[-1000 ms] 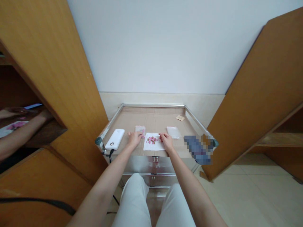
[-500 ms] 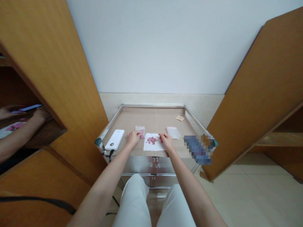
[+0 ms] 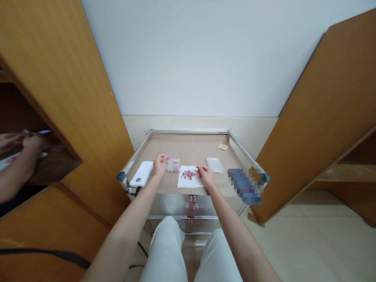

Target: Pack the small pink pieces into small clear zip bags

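On a steel-framed cart top (image 3: 190, 150) lies a white sheet (image 3: 189, 178) with a small heap of pink pieces (image 3: 188, 174). My left hand (image 3: 159, 165) pinches the edge of a small clear bag (image 3: 173, 164) that has pink pieces in it, lifted a little off the surface left of the sheet. My right hand (image 3: 206, 176) rests at the sheet's right edge, fingers curled, fingertips pinched on a pink piece beside the heap.
A white power bank (image 3: 142, 174) with a black cable lies at the cart's left. Another clear bag (image 3: 215, 164) and a small tan tag (image 3: 223, 147) lie to the right. Wooden panels flank the cart. Another person's arm (image 3: 17, 164) is at the far left shelf.
My left hand has drawn back left and up, lifting the small bag off the cart. The right hand has stayed put. The other person's hand at far left has shifted.
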A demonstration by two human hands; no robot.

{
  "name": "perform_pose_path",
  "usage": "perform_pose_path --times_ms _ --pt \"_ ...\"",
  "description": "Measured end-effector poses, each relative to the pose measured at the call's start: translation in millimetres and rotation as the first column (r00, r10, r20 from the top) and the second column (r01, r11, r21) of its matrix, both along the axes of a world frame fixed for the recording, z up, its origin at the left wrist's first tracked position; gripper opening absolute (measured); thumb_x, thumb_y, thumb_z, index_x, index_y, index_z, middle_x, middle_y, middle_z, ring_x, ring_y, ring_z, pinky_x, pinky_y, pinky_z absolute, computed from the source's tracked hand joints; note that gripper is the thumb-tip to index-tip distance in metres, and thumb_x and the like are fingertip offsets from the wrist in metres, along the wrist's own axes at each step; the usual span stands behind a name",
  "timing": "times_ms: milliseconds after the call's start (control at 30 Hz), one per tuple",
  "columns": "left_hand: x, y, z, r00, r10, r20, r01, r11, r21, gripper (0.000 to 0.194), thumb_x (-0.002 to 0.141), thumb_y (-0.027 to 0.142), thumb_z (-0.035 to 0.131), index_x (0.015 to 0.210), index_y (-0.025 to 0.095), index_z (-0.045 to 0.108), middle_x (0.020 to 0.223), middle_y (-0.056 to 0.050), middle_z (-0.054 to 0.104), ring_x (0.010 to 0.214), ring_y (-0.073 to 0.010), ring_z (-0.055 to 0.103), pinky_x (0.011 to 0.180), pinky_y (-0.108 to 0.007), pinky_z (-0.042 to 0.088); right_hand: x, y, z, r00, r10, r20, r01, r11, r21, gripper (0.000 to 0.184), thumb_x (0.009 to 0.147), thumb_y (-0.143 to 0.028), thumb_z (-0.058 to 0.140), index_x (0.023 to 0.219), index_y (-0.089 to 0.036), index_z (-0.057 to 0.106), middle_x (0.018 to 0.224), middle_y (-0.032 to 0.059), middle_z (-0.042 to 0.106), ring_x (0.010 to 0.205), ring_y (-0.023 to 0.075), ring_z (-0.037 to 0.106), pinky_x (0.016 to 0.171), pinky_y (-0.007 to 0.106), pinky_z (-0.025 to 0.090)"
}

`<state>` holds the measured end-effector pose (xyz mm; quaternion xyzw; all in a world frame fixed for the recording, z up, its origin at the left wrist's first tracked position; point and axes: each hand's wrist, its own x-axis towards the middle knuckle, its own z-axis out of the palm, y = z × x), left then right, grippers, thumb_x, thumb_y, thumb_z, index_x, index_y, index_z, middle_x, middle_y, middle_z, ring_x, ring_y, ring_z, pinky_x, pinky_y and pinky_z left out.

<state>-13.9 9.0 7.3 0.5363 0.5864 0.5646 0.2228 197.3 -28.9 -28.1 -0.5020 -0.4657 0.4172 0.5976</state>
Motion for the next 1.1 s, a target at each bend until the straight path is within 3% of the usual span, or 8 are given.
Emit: perform_pose_path --times_ms 133,200,300,400,500,600,933,1100 --pt "-1 0 7.2 0.970 0.100 0.223 -0.105 0.994 0.011 0.002 0.068 0.020 0.045 0.068 0.018 0.046 0.069 0.000 0.054 0.070 -0.0122 0.054 0.063 -0.022 0.041 0 1 -1.6 1.000 0.002 -0.007 -0.002 1.000 -0.003 0.024 0.060 -0.038 0.053 0.057 -0.015 0.056 0.045 -0.0040 0.047 0.041 0.0077 0.036 0.042 0.021 0.026" --pt "2 -4 9.6 0.908 0.079 0.413 -0.070 0.997 -0.036 0.002 0.069 0.019 0.045 0.070 0.019 0.044 0.070 0.001 0.054 0.069 -0.0113 0.055 0.063 -0.023 0.043 1 2 -2.9 1.000 0.002 -0.003 -0.002 1.000 0.004 0.024 0.060 -0.038 0.053 0.057 -0.015 0.056 0.045 -0.0040 0.047 0.041 0.0077 0.036 0.043 0.021 0.027" --pt "6 -16 11.3 0.711 -0.061 0.700 0.138 0.989 -0.054 0.004 0.070 0.016 0.044 0.072 0.019 0.042 0.071 0.001 0.057 0.067 -0.0121 0.058 0.061 -0.026 0.046 1 3 -4.5 1.000 0.007 -0.008 -0.007 1.000 0.010 0.024 0.060 -0.039 0.053 0.057 -0.015 0.056 0.045 -0.0039 0.048 0.041 0.0077 0.036 0.043 0.021 0.027" --pt "9 -30 8.0 0.500 -0.214 0.839 0.344 0.938 0.034 0.006 0.074 0.015 0.039 0.071 0.017 0.044 0.076 -0.004 0.062 0.077 -0.0160 0.060 0.067 -0.035 0.047 1 2 -4.1 1.000 0.006 -0.014 -0.006 1.000 0.011 0.024 0.061 -0.039 0.053 0.057 -0.015 0.056 0.045 -0.0038 0.048 0.041 0.0078 0.037 0.043 0.021 0.027" --pt "9 -41 -1.2 0.353 -0.286 0.891 0.482 0.872 0.089 0.013 0.076 0.016 0.037 0.076 0.015 0.051 0.086 -0.008 0.063 0.088 -0.0187 0.058 0.076 -0.040 0.045 0 1 -2.0 1.000 0.004 -0.015 -0.004 1.000 0.007 0.024 0.061 -0.038 0.053 0.054 -0.015 0.054 0.044 -0.0043 0.046 0.041 0.0077 0.036 0.043 0.021 0.027" --pt "7 -47 -11.6 0.273 -0.260 0.926 0.560 0.826 0.066 0.021 0.078 0.016 0.035 0.085 0.012 0.055 0.088 -0.010 0.064 0.092 -0.0189 0.056 0.083 -0.041 0.042 -1 0 -1.0 1.000 0.009 -0.013 -0.009 1.000 -0.002 0.023 0.062 -0.037 0.052 0.054 -0.015 0.053 0.043 -0.0046 0.045 0.040 0.0074 0.035 0.042 0.021 0.026" --pt "2 -44 -24.5 0.113 -0.253 0.961 0.618 0.775 0.131 0.025 0.079 0.012 0.034 0.092 0.007 0.055 0.085 -0.012 0.065 0.089 -0.0207 0.058 0.086 -0.043 0.039 -5 -4 10.2 1.000 0.004 -0.003 -0.004 0.997 0.082 0.024 0.063 -0.036 0.051 0.055 -0.014 0.053 0.044 -0.0044 0.046 0.042 0.0075 0.039 0.045 0.021 0.030" --pt "0 -44 -27.3 0.082 -0.287 0.954 0.652 0.740 0.167 0.022 0.078 0.012 0.035 0.081 0.008 0.057 0.086 -0.013 0.065 0.089 -0.0223 0.058 0.085 -0.045 0.039 -22 -15 32.1 0.984 0.174 0.032 -0.176 0.980 0.089 0.027 0.066 -0.040 0.050 0.062 -0.013 0.056 0.046 -0.0035 0.048 0.042 0.0070 0.043 0.045 0.020 0.034"
